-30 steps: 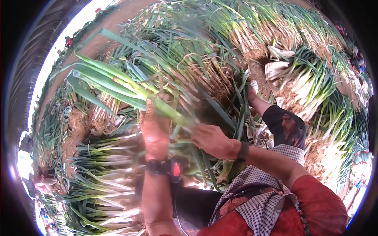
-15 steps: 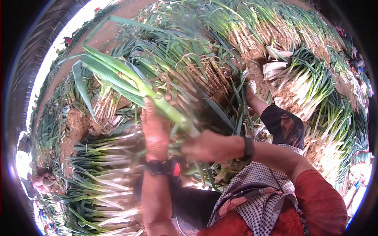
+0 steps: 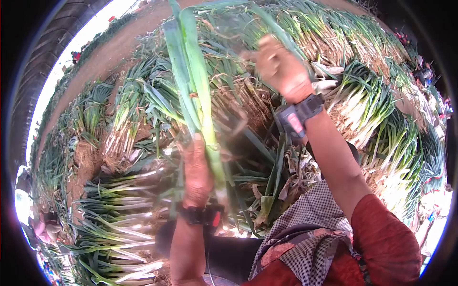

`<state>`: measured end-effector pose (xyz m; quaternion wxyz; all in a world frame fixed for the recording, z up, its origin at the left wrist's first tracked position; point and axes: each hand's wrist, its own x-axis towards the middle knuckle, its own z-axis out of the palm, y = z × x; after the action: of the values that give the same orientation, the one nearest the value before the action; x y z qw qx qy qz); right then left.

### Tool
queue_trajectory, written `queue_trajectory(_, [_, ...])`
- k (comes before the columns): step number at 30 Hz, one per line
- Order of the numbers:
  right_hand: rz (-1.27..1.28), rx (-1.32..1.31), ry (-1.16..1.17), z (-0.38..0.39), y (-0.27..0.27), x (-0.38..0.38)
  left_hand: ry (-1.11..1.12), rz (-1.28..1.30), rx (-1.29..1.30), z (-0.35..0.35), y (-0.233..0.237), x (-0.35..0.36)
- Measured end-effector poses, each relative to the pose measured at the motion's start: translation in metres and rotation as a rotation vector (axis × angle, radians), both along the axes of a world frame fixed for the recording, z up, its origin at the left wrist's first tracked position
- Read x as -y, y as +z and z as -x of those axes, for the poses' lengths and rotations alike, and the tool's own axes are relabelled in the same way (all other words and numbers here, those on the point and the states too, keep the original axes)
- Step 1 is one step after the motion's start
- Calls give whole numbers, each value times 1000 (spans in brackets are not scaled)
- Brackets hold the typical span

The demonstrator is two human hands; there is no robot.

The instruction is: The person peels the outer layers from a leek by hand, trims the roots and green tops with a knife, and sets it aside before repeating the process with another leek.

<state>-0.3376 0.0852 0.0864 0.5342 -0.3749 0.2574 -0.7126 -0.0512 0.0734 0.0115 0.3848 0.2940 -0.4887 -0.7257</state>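
Note:
My left hand (image 3: 196, 169) is wrapped round the stalk of a large leek (image 3: 204, 107), held upright with its broad green leaves rising past the top of the view. The pale lower end of the stalk hangs beside my left wrist. Raised to the upper right, my right hand (image 3: 281, 69) is blurred, with its fingers curled in. A long green leaf (image 3: 275, 26) arches down to this hand and runs along its side; it appears to be gripped there, though the fingers hide the exact hold.
Trimmed leeks with white stalks (image 3: 129, 224) lie in a row at my lower left. Untrimmed leeks (image 3: 238, 95) with dry roots are heaped ahead. More bundles (image 3: 358, 105) stand to the right. Loose peeled leaves (image 3: 272, 190) litter the ground before my lap.
My right hand has swung from the leek's lower stalk up and away to the upper right, with a leaf alongside it. The leek in my left hand has turned from slanted to nearly upright.

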Motion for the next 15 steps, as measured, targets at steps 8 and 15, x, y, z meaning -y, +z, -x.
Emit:
queue_trajectory(8, [258,-1192,-500,6,-64,-19,58,34,-24,2,0,-3])
queue_trajectory(15, [215,-896,-142,-72,-24,0,-82,-10,16,-2,-1,-9])
